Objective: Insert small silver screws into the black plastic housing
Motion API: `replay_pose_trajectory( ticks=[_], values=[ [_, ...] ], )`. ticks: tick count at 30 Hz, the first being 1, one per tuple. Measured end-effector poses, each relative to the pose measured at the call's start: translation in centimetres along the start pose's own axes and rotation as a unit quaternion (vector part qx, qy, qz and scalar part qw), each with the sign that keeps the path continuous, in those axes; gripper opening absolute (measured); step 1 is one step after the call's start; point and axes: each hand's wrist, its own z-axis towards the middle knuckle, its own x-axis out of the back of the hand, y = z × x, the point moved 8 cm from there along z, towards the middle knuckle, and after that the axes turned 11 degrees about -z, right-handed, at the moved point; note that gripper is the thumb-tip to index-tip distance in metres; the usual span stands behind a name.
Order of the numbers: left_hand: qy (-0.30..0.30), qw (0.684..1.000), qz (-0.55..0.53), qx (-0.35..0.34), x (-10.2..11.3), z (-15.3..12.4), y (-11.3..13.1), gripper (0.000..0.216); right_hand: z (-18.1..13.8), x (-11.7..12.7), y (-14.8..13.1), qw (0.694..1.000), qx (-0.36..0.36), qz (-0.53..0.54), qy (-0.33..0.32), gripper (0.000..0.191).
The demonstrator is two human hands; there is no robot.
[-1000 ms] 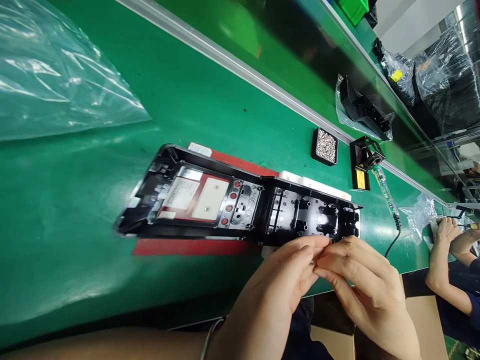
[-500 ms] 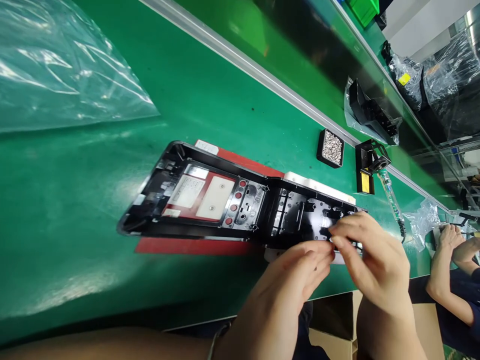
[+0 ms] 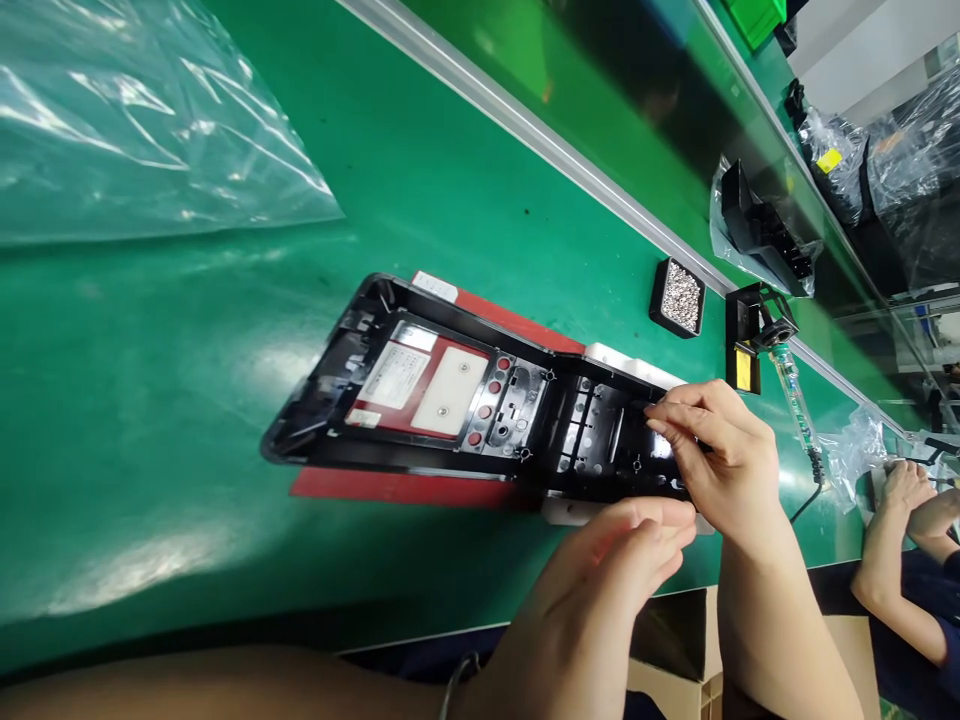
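Note:
A long black plastic housing (image 3: pixel 450 400) lies inner side up on a red sheet (image 3: pixel 390 487) on the green bench. My right hand (image 3: pixel 712 450) rests over the housing's right end, its fingers pinched together against the inner ribs; what they pinch is too small to see. My left hand (image 3: pixel 600 590) hovers at the housing's near edge, fingers curled loosely together, touching a white piece (image 3: pixel 570 512) under the housing. Nothing shows in the left hand.
A small black tray of silver screws (image 3: pixel 681 296) sits behind the housing. A soldering iron in its stand (image 3: pixel 757 335) is to the right. Clear plastic bags (image 3: pixel 135 130) lie at the far left. Another person's hands (image 3: pixel 911 495) work at the right edge.
My right hand has left my left hand and moved up onto the housing's right end. My left hand stayed near the front edge. The view shifted slightly.

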Motion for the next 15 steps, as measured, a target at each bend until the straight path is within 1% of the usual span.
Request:
replay_pose_trajectory(
  ticks=[6,8,12,15],
  values=[
    [-0.010,1.000,0.003,0.006,0.3,0.3,-0.2,0.025,0.4,0.3,-0.4,0.999,0.033,-0.034,-0.007,0.013],
    [-0.013,1.000,0.010,0.009,0.5,0.3,-0.3,0.025,0.5,0.2,0.0,0.999,0.034,-0.006,-0.017,0.012],
    [-0.040,0.999,0.030,-0.006,0.3,0.1,0.0,0.025,0.6,-0.1,1.3,0.996,-0.005,0.090,-0.025,0.012],
    [-0.036,0.999,0.034,-0.018,0.2,0.0,0.0,0.024,0.1,0.8,1.4,0.995,-0.034,0.096,0.001,0.016]
  ],
)
